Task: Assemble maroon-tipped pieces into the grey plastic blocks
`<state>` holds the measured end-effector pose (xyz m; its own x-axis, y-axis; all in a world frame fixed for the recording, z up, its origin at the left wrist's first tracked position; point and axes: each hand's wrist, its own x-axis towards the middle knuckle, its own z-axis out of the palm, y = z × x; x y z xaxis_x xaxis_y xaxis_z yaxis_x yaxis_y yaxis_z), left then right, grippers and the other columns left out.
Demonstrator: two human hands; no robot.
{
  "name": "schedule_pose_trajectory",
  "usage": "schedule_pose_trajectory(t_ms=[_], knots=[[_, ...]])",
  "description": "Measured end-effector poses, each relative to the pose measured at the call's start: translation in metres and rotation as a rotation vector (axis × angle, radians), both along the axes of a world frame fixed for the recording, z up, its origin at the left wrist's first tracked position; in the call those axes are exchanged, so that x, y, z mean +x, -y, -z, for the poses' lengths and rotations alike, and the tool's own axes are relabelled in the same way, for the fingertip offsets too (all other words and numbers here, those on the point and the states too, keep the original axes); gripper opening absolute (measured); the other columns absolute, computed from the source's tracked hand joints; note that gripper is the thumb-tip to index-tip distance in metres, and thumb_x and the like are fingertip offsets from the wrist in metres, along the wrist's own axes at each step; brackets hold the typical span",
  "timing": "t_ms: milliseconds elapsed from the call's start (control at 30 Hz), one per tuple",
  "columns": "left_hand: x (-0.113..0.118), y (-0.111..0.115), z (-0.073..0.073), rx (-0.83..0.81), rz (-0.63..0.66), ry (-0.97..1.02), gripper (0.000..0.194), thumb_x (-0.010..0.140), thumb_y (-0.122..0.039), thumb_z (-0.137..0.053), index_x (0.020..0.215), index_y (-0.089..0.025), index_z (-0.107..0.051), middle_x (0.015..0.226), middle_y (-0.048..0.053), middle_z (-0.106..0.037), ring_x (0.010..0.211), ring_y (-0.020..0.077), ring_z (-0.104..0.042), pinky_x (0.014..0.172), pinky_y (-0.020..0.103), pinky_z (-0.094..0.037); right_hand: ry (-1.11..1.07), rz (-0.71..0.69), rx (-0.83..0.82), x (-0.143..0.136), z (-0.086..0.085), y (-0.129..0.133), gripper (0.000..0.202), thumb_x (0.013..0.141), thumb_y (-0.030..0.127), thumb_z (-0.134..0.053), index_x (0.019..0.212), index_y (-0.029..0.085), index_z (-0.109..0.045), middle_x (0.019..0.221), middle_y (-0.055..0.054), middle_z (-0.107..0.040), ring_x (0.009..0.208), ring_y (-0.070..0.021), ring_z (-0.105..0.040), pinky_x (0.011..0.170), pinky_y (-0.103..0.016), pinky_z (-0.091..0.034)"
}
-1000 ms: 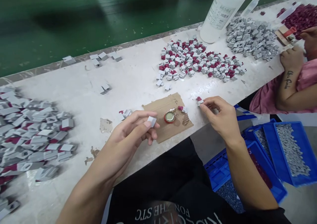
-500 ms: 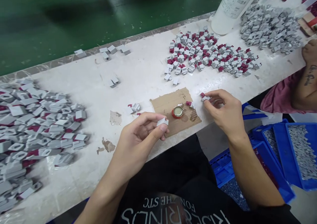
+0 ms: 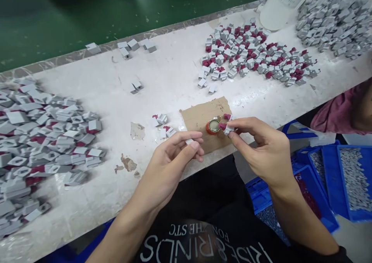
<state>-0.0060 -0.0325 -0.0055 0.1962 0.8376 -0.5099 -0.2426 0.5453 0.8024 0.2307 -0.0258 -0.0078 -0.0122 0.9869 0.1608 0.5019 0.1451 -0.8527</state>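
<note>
Between thumb and fingers, my left hand [image 3: 177, 154] holds a grey plastic piece [image 3: 189, 141], mostly hidden by the fingers. My right hand [image 3: 258, 146] pinches a small grey-and-maroon plastic part [image 3: 228, 129], its maroon end pointing left at the rim of a round metal-topped container [image 3: 214, 126] with a red base. That container stands on a piece of brown cardboard [image 3: 200, 113]. Another part with a maroon end [image 3: 227, 116] lies on the cardboard just behind my right fingertips. Left of the cardboard lie a few loose grey-and-maroon parts [image 3: 161, 118].
A large heap of grey and maroon pieces [image 3: 52, 139] covers the table's left. Grey-and-maroon parts [image 3: 247, 53] are spread at the back right, near a white bottle [image 3: 279, 9] and a grey heap [image 3: 334, 24]. Blue bins [image 3: 331, 177] stand low right, beside another person's maroon sleeve [image 3: 340, 111].
My right hand has moved left and down, bringing its part to the round container. My left hand has turned slightly, hiding more of its grey piece. The view has shifted a little.
</note>
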Motion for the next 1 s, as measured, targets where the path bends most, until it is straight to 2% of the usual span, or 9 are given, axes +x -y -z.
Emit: schedule_pose_trajectory(t_ms=[100, 167, 333, 433, 567, 633, 767, 867, 1000], knots=[[-0.004, 0.004, -0.001, 0.0, 0.024, -0.021, 0.02, 0.105, -0.032, -0.084, 0.124, -0.027, -0.091, 0.105, 0.006, -0.084, 0.096, 0.0178, -0.079, 0.097, 0.03, -0.067, -0.024, -0.012, -0.015, -0.001, 0.003, 0.0, 0.018, 0.107, 0.018, -0.079, 0.118, 0.031, -0.084, 0.117, -0.003, -0.087, 0.107, -0.0271, -0.084, 0.098, -0.048, -0.072], [-0.006, 0.006, -0.002, 0.042, 0.046, -0.063, 0.022, 0.107, -0.03, -0.081, 0.127, -0.027, -0.089, 0.104, 0.006, -0.084, 0.097, 0.0196, -0.08, 0.098, 0.033, -0.069, -0.024, -0.042, 0.002, -0.001, 0.003, -0.001, 0.019, 0.106, 0.015, -0.078, 0.115, 0.031, -0.085, 0.116, -0.003, -0.087, 0.107, -0.0263, -0.084, 0.096, -0.047, -0.072], [-0.007, 0.009, -0.004, 0.133, 0.097, -0.166, 0.017, 0.111, -0.038, -0.079, 0.122, -0.025, -0.083, 0.089, 0.004, -0.084, 0.085, 0.0194, -0.082, 0.086, 0.032, -0.071, -0.009, -0.047, 0.025, -0.004, 0.0, -0.002, 0.024, 0.106, 0.013, -0.078, 0.115, 0.034, -0.085, 0.117, -0.004, -0.086, 0.113, -0.0296, -0.083, 0.097, -0.051, -0.072], [-0.005, 0.008, -0.002, 0.145, 0.081, -0.152, 0.014, 0.11, -0.036, -0.081, 0.117, -0.024, -0.08, 0.088, 0.003, -0.084, 0.082, 0.0183, -0.082, 0.082, 0.031, -0.072, -0.008, -0.041, 0.035, -0.004, 0.0, -0.002, 0.022, 0.107, 0.013, -0.078, 0.115, 0.033, -0.085, 0.117, -0.004, -0.086, 0.109, -0.0288, -0.084, 0.095, -0.051, -0.072], [-0.003, 0.006, 0.003, 0.147, 0.013, -0.122, 0.014, 0.105, -0.029, -0.087, 0.114, -0.024, -0.077, 0.095, 0.002, -0.085, 0.09, 0.0177, -0.086, 0.09, 0.03, -0.073, 0.011, -0.038, 0.032, -0.004, 0.001, -0.003, 0.021, 0.106, 0.013, -0.078, 0.113, 0.031, -0.085, 0.115, -0.004, -0.086, 0.108, -0.0279, -0.084, 0.094, -0.049, -0.073], [-0.001, 0.007, 0.005, 0.16, 0.003, -0.132, 0.016, 0.102, -0.025, -0.089, 0.112, -0.024, -0.076, 0.096, 0.001, -0.084, 0.089, 0.0176, -0.086, 0.088, 0.029, -0.073, 0.019, -0.04, 0.033, -0.004, 0.001, -0.004, 0.02, 0.106, 0.013, -0.078, 0.113, 0.031, -0.085, 0.115, -0.004, -0.086, 0.108, -0.0278, -0.084, 0.094, -0.048, -0.073], [0.0, 0.013, 0.01, 0.204, -0.022, -0.279, 0.017, 0.099, -0.023, -0.088, 0.11, -0.025, -0.075, 0.093, 0.0, -0.083, 0.087, 0.0201, -0.087, 0.083, 0.032, -0.073, 0.012, -0.044, 0.051, -0.005, -0.001, -0.005, 0.02, 0.106, 0.011, -0.077, 0.113, 0.028, -0.086, 0.113, -0.005, -0.087, 0.103, -0.0255, -0.083, 0.09, -0.044, -0.072], [-0.003, 0.018, 0.011, 0.252, 0.035, -0.412, 0.013, 0.106, -0.029, -0.083, 0.115, -0.027, -0.075, 0.091, -0.001, -0.081, 0.08, 0.0183, -0.082, 0.077, 0.032, -0.069, -0.004, -0.04, 0.056, -0.005, -0.004, -0.005, 0.022, 0.105, 0.009, -0.078, 0.113, 0.027, -0.086, 0.113, -0.005, -0.086, 0.101, -0.0244, -0.082, 0.09, -0.043, -0.07], [-0.005, 0.017, 0.008, 0.477, 0.09, -0.576, 0.011, 0.107, -0.022, -0.08, 0.115, -0.03, -0.079, 0.105, -0.001, -0.075, 0.085, 0.0132, -0.072, 0.079, 0.028, -0.061, -0.002, -0.03, 0.055, -0.006, -0.005, -0.004, 0.023, 0.104, 0.008, -0.078, 0.113, 0.027, -0.087, 0.113, -0.004, -0.086, 0.099, -0.0231, -0.082, 0.091, -0.043, -0.069]])
